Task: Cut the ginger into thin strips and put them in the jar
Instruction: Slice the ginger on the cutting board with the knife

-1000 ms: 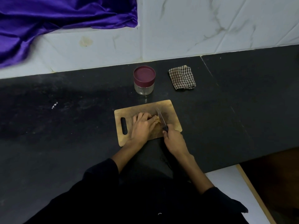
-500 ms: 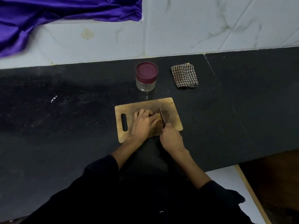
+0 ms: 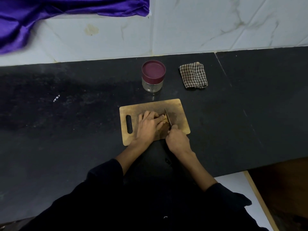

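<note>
Black counter (image 3: 66, 130) under white marble tiles (image 3: 216, 25); purple cloth (image 3: 50, 12) cut off top left. Board (image 3: 176, 107) at centre, capped jar (image 3: 153, 75) behind it, checked rag (image 3: 193, 75) beside. Left hand (image 3: 149, 125) flat, fingers together, pressing ginger (image 3: 164, 119), mostly hidden. Right hand (image 3: 177, 140) fisted on knife (image 3: 168, 118); handle hidden.

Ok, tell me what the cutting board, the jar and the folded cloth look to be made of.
Cutting board: probably wood or bamboo, matte tan with darker worn patches. Jar: clear body, glass or plastic, can't tell which; its maroon lid looks like smooth plastic. Folded cloth: woven fabric, a brown and white check, soft creased edges.
</note>
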`<state>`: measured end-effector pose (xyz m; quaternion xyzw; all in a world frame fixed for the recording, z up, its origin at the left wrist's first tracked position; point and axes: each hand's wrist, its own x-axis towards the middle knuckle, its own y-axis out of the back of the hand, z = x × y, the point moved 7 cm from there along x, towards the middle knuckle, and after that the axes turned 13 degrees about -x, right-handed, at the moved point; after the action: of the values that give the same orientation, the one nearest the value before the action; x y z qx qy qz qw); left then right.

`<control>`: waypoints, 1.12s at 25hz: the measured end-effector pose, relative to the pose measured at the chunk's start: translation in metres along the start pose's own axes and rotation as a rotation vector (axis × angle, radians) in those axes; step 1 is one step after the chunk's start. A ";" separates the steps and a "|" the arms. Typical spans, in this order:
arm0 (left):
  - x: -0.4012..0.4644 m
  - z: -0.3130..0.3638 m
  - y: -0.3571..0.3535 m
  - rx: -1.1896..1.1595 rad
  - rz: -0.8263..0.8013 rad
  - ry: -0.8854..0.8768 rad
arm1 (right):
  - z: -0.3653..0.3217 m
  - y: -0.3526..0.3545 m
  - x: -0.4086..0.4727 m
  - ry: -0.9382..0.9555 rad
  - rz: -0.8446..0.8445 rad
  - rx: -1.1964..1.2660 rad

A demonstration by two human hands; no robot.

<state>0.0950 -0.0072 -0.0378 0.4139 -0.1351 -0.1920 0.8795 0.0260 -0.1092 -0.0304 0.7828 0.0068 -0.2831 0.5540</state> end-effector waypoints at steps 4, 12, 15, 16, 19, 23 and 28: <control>0.000 0.001 0.000 0.009 -0.006 0.012 | 0.015 0.000 -0.005 -0.053 -0.018 0.007; 0.000 0.000 -0.001 0.012 -0.010 0.007 | 0.000 0.005 -0.005 0.046 0.034 0.025; 0.000 -0.001 -0.001 0.022 0.003 0.008 | -0.001 0.005 -0.006 0.048 0.039 0.006; 0.000 -0.002 -0.001 0.026 0.005 0.010 | -0.001 0.005 -0.007 0.048 0.041 0.002; 0.000 -0.001 -0.002 0.031 -0.004 0.015 | -0.002 0.005 -0.006 0.053 0.040 -0.004; 0.000 -0.002 -0.002 0.032 -0.022 0.020 | -0.001 0.004 -0.006 0.055 0.049 -0.006; 0.000 0.000 0.000 0.025 -0.022 0.013 | -0.002 0.002 -0.006 0.046 0.063 -0.004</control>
<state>0.0949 -0.0073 -0.0380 0.4278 -0.1272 -0.1974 0.8729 0.0226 -0.1064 -0.0254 0.7879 -0.0047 -0.2474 0.5639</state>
